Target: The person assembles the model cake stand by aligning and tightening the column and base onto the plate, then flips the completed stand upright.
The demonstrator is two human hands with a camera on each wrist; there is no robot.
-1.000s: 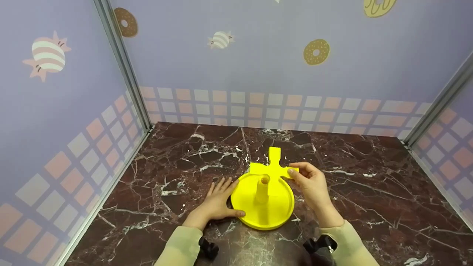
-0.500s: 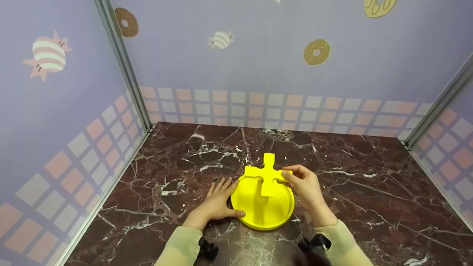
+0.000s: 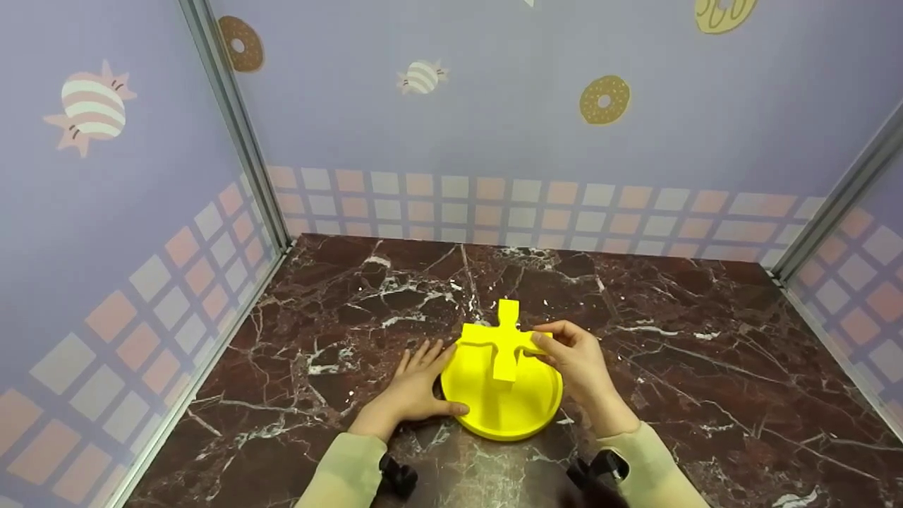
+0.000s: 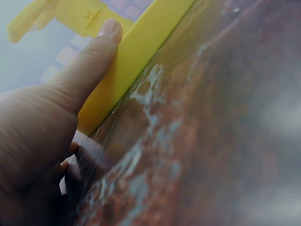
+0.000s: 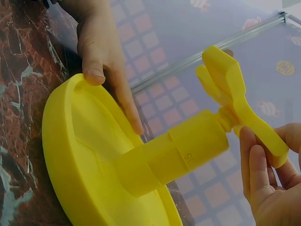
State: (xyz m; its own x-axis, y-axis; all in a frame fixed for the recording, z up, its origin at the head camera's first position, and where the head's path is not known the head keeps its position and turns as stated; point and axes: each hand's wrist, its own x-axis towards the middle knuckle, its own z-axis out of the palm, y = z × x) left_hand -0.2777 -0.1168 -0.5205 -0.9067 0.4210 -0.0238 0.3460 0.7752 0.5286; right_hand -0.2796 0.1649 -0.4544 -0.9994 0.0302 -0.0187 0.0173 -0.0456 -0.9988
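Note:
A yellow round tray-like base (image 3: 474,391) with a raised rim lies on the table. From its middle rises a thick yellow post (image 5: 174,153), mostly hidden under the cross in the head view. My right hand (image 3: 585,363) pinches one arm of a yellow four-armed cross piece (image 3: 506,342) between thumb and fingers. Its threaded stub (image 5: 225,118) stands right at the post's top end. Spread along the base's left side, my left hand (image 3: 416,391) rests its thumb on the rim, its fingers straight along the outside.
The table (image 3: 338,282) is dark red veined marble. Patterned panels (image 3: 522,141) with printed sweets and pink-and-white squares enclose it at the back and both sides. Black wrist camera mounts (image 3: 398,476) sit under both forearms.
My right hand has carried the cross piece left and toward me, from behind the post to over its top. The left hand and the base have stayed in place.

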